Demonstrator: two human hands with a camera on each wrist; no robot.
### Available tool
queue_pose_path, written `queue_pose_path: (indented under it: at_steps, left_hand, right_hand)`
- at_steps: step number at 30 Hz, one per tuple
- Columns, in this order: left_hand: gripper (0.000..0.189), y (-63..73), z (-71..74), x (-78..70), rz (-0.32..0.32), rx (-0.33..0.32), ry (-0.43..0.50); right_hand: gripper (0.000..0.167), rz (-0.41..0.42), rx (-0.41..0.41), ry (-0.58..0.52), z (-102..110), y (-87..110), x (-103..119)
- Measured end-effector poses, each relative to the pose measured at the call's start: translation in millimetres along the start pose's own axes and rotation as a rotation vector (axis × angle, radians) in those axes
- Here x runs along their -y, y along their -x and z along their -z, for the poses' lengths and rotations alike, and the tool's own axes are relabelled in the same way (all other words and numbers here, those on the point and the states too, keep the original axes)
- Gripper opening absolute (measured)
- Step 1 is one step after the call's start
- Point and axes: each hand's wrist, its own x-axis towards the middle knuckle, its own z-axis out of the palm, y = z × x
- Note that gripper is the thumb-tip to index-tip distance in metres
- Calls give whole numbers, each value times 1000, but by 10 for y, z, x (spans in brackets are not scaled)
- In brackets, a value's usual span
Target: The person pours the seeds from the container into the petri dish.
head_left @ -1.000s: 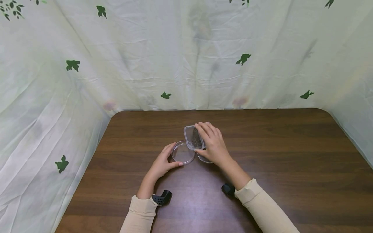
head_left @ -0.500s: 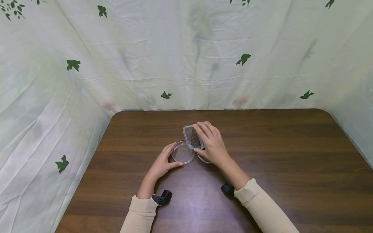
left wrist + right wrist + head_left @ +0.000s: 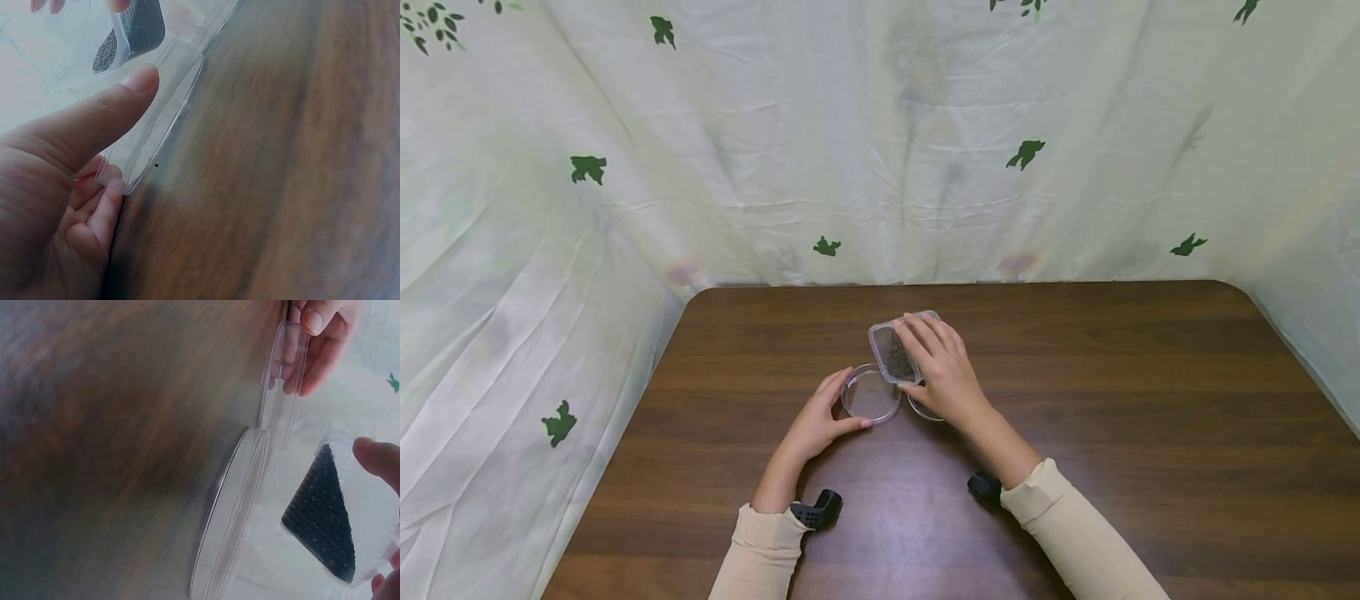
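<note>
My left hand (image 3: pixel 812 427) holds a clear round petri dish (image 3: pixel 867 404) at its left side, the thumb at the near rim and the fingers round the far side. My right hand (image 3: pixel 951 375) grips a small clear plastic tub (image 3: pixel 883 340) between thumb and fingers. The tub is tilted towards the dish, its lower edge overlapping the dish's right rim in the head view. Fine dark grains (image 3: pixel 322 519) have heaped into a slanting pile inside it; the left wrist view shows the grains near the tub's lip. A second clear round dish (image 3: pixel 228 525) stands right beside the first, partly hidden under the right hand.
Everything stands on a brown wooden table (image 3: pixel 737 333) with rounded far corners. A pale curtain (image 3: pixel 880 167) with green leaf shapes hangs behind it and at its sides. One tiny dark speck (image 3: pixel 156 165) lies on the wood near the held dish.
The right hand has moved slightly left and tipped the tub further; the grains inside have slid towards its lower left edge. The left hand and the dish have stayed put.
</note>
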Motion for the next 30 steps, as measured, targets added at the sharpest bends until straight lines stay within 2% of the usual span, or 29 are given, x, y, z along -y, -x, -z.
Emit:
queue_pose_path:
  at_steps: [30]
  left_hand:
    - [88,-1,-2,10,-12,0,11]
  right_hand:
    - [99,29,9,-8,-7,-46,56]
